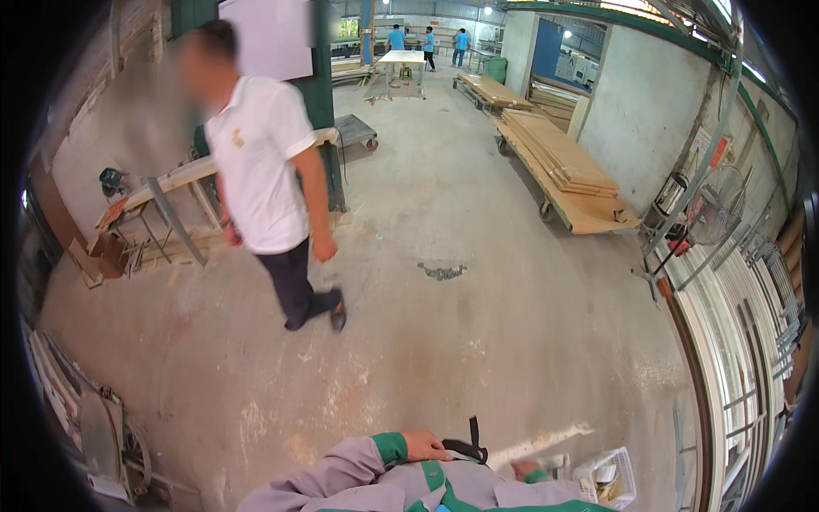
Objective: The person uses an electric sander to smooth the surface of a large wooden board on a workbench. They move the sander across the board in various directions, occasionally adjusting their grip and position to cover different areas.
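My left hand (424, 445), with a grey sleeve and green cuff, is bent across the front of my body at the lower edge. Its fingers look closed on a black strap (466, 447), whose loose end sticks up. My right hand (520, 468) is low by my other side, partly hidden and blurred, so its fingers cannot be made out. Just right of that hand stands a white plastic basket (627, 478) with pale wooden-looking pieces inside.
A person in a white shirt (260, 162) is mid-stride at the left. Flat carts with brown boards (559, 158) line the right, near a standing fan (717, 205) and long pale profiles (717, 367). A disc-shaped machine (102, 435) is lower left; several people work far back.
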{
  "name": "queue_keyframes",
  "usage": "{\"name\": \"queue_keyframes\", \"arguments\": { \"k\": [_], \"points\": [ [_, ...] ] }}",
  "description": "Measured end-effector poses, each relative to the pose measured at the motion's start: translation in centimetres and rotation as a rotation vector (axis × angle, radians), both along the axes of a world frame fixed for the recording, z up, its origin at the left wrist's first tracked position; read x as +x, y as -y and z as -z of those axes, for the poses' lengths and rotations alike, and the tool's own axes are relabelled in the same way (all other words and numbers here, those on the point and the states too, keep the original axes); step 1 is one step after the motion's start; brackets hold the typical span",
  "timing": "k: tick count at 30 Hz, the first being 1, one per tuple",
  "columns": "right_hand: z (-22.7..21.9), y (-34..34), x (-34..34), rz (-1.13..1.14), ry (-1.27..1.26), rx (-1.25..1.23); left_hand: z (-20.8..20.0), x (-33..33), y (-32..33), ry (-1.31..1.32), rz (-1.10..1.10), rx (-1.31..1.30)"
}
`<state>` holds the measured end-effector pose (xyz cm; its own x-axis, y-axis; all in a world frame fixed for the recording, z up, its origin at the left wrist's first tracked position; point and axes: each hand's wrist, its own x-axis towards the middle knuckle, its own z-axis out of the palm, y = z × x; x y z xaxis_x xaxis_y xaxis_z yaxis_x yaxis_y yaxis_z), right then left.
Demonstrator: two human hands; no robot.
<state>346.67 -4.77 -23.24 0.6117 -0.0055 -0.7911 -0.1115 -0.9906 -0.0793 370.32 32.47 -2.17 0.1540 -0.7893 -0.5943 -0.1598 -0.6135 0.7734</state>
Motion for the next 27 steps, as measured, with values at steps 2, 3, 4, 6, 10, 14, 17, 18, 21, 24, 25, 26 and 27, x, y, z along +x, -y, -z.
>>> {"name": "queue_keyframes", "arguments": {
  "k": [2, 3, 4, 6, 10, 14, 17, 18, 21, 24, 25, 26, 27],
  "points": [
    [1.6, 3.4, 1.0, 0.368, -0.157, 0.035, -0.1, 7.7, 1.8, -0.063, 0.048, 0.024],
    [2.1, 4.7, 2.4, 0.495, -0.202, 0.019, 0.1, 11.6, 2.5, -0.051, 0.074, 0.046],
    [2.4, 5.7, 4.6, 0.571, -0.225, 0.012, 0.5, 15.6, 3.4, -0.042, 0.078, 0.012],
    [3.1, 7.2, 10.9, 0.649, -0.249, 0.013, 1.4, 23.6, 5.5, -0.022, 0.104, -0.008],
    [6.2, 10.9, 27.7, 0.652, -0.263, 0.041, 2.9, 39.9, 11.4, 0.162, 0.071, -0.144],
    [8.6, 16.1, 51.4, 0.236, -0.135, 0.057, 2.1, 54.7, 15.4, 0.122, -0.043, -0.114],
    [5.7, 20.7, 75.2, 0.320, 0.191, 0.079, 2.1, 63.5, 16.8, 0.088, -0.163, -0.181],
    [3.7, 22.2, 83.8, 0.563, 0.288, 0.130, 2.6, 66.1, 17.2, 0.094, -0.217, -0.137],
    [-3.3, 24.1, 106.1, 0.632, 0.706, 0.455, 4.3, 74.6, 17.5, 0.082, -0.431, -0.058],
    [-6.8, 25.9, 122.2, 0.597, 0.787, 0.583, 6.2, 85.7, 18.8, 0.037, -0.602, -0.035],
    [-6.5, 26.4, 126.7, 0.578, 0.808, 0.601, 6.4, 89.8, 19.3, 0.032, -0.627, -0.063],
    [-5.1, 26.8, 130.5, 0.532, 0.857, 0.663, 6.5, 94.2, 19.8, 0.025, -0.652, -0.086],
    [-3.7, 27.7, 133.2, 0.472, 0.815, 0.573, 6.1, 98.6, 20.4, 0.086, -0.724, -0.127]
  ]
}}
